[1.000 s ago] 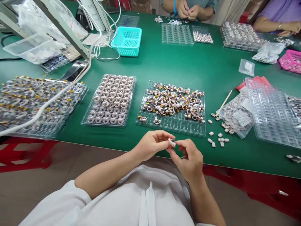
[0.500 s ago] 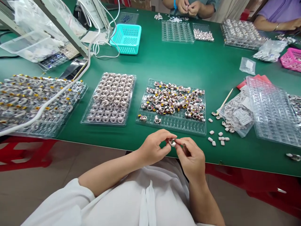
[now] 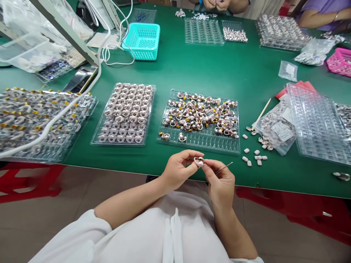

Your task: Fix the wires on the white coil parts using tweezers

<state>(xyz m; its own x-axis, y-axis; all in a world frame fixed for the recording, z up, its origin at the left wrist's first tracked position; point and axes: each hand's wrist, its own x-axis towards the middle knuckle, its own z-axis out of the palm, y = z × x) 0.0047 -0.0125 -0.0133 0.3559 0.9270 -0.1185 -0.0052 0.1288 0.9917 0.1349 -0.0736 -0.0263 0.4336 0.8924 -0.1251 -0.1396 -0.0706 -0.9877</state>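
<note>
My left hand [image 3: 177, 168] pinches a small beige ring-shaped part [image 3: 197, 162] between thumb and fingers, just off the table's near edge. It looks like an open-ear earphone shell, with a shiny dark and silvery side. My right hand [image 3: 221, 179] is closed, its fingertips against the part's right side. A thin brown rod-like tool [image 3: 225, 167] sticks out of that hand to the upper right; its working end is hidden. Just beyond my hands lies a clear tray [image 3: 211, 145] heaped with similar ring-shaped parts [image 3: 196, 113], some bearing yellow tabs.
Left of that tray stands a tray of beige parts in rows [image 3: 126, 113]; farther left are stacked trays [image 3: 41, 126] under a white cable [image 3: 59, 116]. Right lie loose beige caps [image 3: 246, 150], a bag [image 3: 275, 128] and blank trays [image 3: 319, 120]. A turquoise basket [image 3: 142, 54] and co-workers' hands [image 3: 218, 4] are farther off.
The ring-shaped part has turned slightly in my fingers. My right hand has shifted a little left, and the thin tool now shows beyond its fingers. The view has tilted slightly.
</note>
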